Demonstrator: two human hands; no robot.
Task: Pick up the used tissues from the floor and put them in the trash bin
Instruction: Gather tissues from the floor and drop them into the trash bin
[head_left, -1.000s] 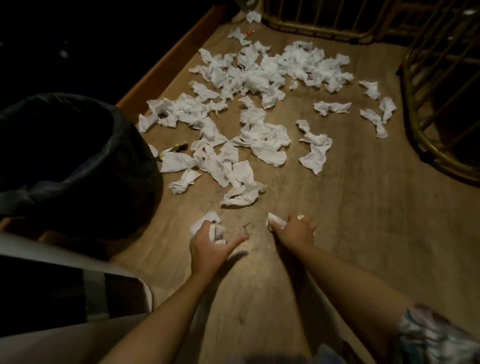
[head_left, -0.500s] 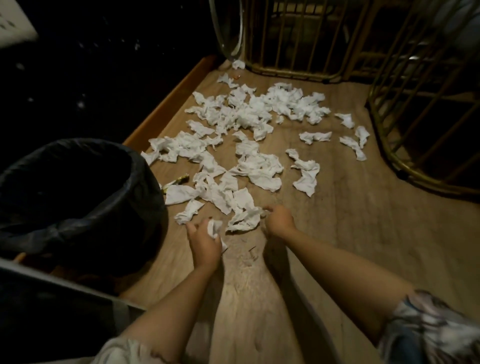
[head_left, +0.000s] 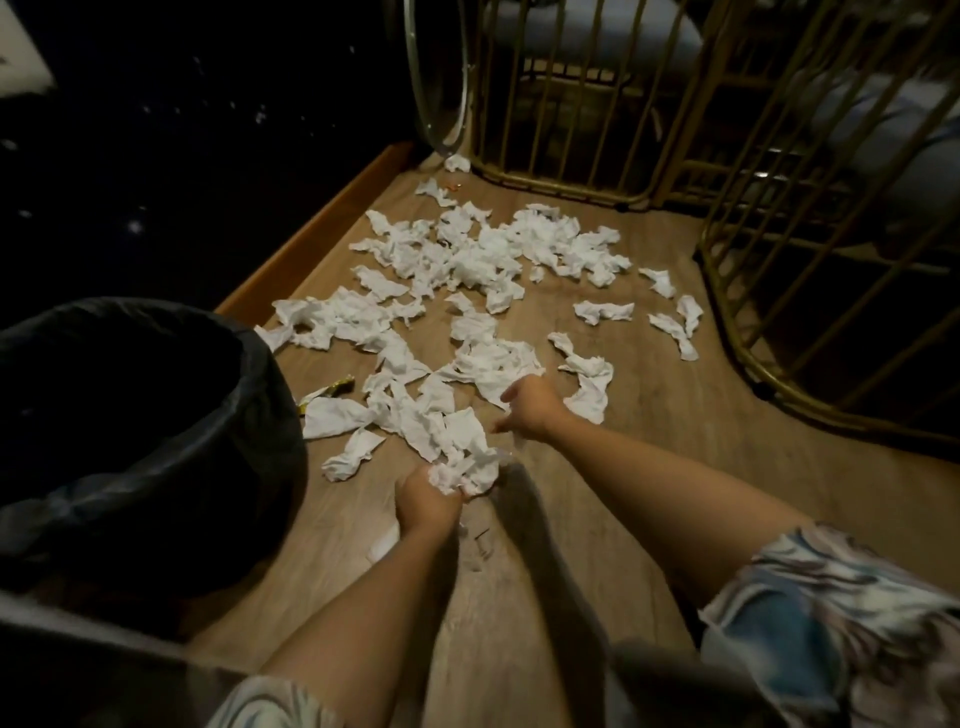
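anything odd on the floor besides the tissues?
Yes. A crumpled gold foil wrapper lies on the wooden floor between the black-lined trash bin and the nearest tissues; it is no tissue. A small orange scrap lies near the gold metal gate, too small to identify.

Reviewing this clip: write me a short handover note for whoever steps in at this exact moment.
Left hand: grips a bunch of tissues low over the floor.
Right hand: reaching into the nearest tissues; its fingers are blurred, so a grasp cannot be confirmed.
Trash bin: black-lined, at the person's left; its inside is too dark to see.
Scattered tissues: most lie across the wooden floor, out to the gold railing.
Done: one handful gathered.
Left: drop it in the bin, then clear everything else.
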